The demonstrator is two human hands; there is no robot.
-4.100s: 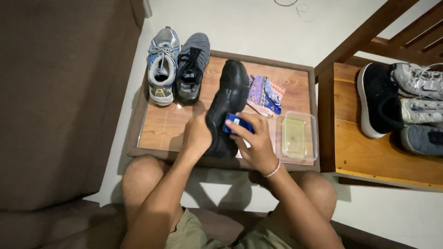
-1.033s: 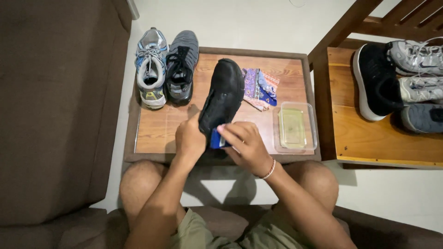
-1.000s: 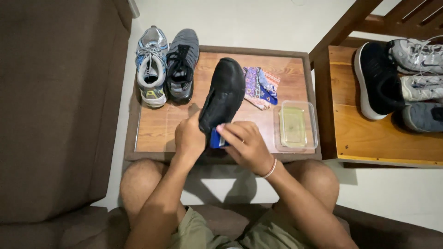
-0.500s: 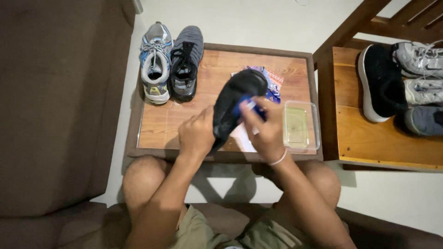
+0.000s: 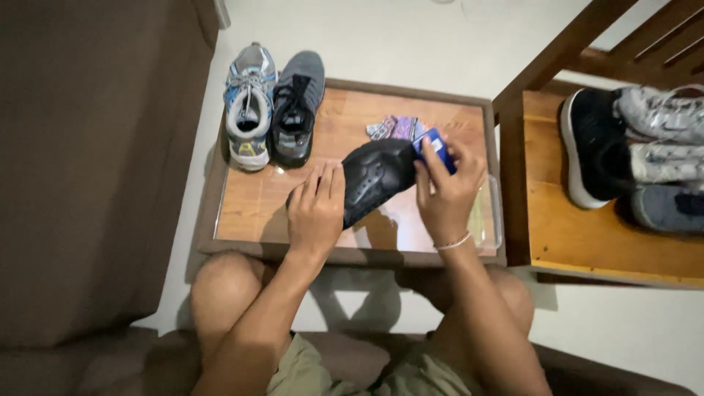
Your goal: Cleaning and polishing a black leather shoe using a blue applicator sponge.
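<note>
Tipped since a second ago, the black shoe (image 5: 375,178) now lies sole-up across the wooden tray table (image 5: 249,213). Left hand (image 5: 317,209) clamps its heel; right hand (image 5: 446,192) pinches a blue sponge (image 5: 435,147) against the toe. It looks light, with a stiff sole and softer upper, best gripped at the heel.

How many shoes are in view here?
6, maybe more hidden: black shoe in both hands, a grey-blue sneaker and dark grey sneaker on the table's far-left corner, three on the right-hand bench.
</note>
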